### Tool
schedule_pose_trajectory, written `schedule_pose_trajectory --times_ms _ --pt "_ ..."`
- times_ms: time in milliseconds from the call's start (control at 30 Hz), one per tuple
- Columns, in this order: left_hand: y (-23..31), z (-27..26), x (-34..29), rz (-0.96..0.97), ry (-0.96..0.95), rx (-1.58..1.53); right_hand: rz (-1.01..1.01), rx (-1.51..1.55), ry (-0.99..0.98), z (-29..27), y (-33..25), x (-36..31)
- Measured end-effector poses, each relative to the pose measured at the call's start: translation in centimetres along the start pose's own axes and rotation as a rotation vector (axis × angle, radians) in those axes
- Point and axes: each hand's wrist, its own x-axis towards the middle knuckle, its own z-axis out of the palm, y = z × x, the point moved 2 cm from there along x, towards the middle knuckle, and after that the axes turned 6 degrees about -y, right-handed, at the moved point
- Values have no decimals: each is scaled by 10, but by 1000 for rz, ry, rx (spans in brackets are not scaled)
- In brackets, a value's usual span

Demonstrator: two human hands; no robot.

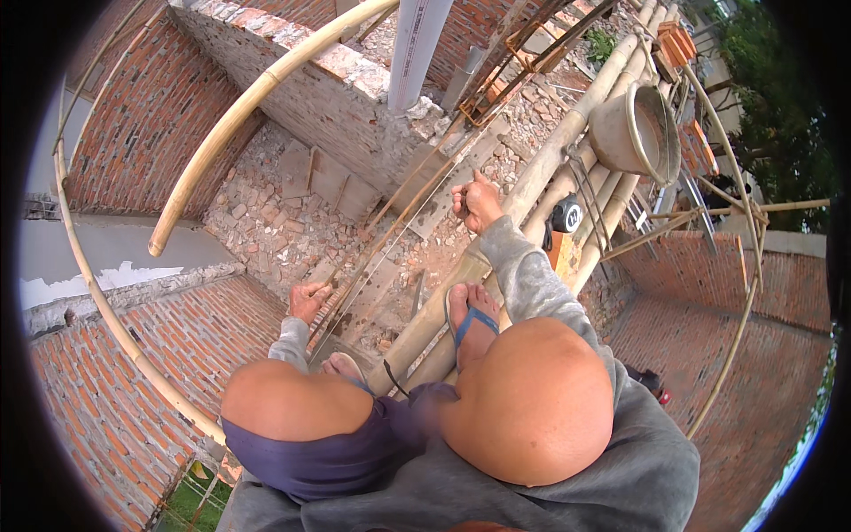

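Observation:
I squat on a platform of bamboo poles (432,315) in blue-strapped flip-flops. My left hand (308,302) is closed at the near end of a thin brown rod (390,208), one of a few long strips running away from me along a wall top. Farther forward, my right hand (480,203) has its fingers curled around something small and dark that I cannot make out. Beside my right wrist, a black tape measure (566,214) with a round white label rests by an orange brick (560,253). Beyond it, a grey mortar-stained bucket (635,133) tilts on the poles.
A curved bamboo pole (257,97) crosses the upper left. A grey pipe (417,53) rises from a wall corner. Broken brick rubble (266,191) lies below, between brick walls (160,346). More bricks (675,43) sit at the far right beside bamboo scaffolding (740,346).

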Motion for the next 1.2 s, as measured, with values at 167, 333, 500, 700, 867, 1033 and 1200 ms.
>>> schedule_pose_trajectory --times_ms 167,333,500,700,867,1033,1200 --pt "9 0 0 29 3 95 0 284 18 30 12 27" --pt "6 0 0 -88 -26 84 26 393 13 25 13 46" --pt "-6 0 0 73 20 213 -28 395 12 15 21 40" --pt "-11 5 -2 116 61 222 -5 475 -64 25 17 41" --pt "-2 8 -9 150 123 280 -17 449 2 27 20 47" --pt "-14 6 0 -139 -25 127 -29 454 -58 30 21 51" --pt "-21 2 6 104 -14 150 -10 482 -32 31 18 48"
